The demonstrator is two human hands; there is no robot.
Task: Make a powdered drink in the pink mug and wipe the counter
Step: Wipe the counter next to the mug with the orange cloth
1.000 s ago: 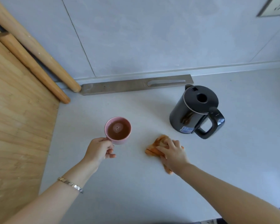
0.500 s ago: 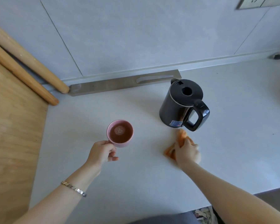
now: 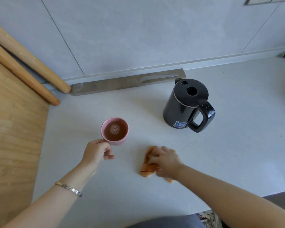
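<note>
The pink mug (image 3: 115,131) holds a brown drink with a patch of foam and stands on the pale counter (image 3: 229,153). My left hand (image 3: 96,153) grips the mug's handle from the near side. An orange cloth (image 3: 147,163) lies bunched on the counter to the right of the mug. My right hand (image 3: 166,162) presses down on the cloth and is blurred by motion. A black kettle (image 3: 187,105) with its lid shut stands behind my right hand, handle facing me.
A wooden board (image 3: 13,132) covers the left side, with two wooden rolling pins (image 3: 30,63) leaning at the wall. A grey metal strip (image 3: 122,82) lies along the backsplash. The counter's front edge runs at the lower right.
My right hand has dragged the orange cloth from just below the kettle leftward and toward me. My left hand stays on the mug's handle.
</note>
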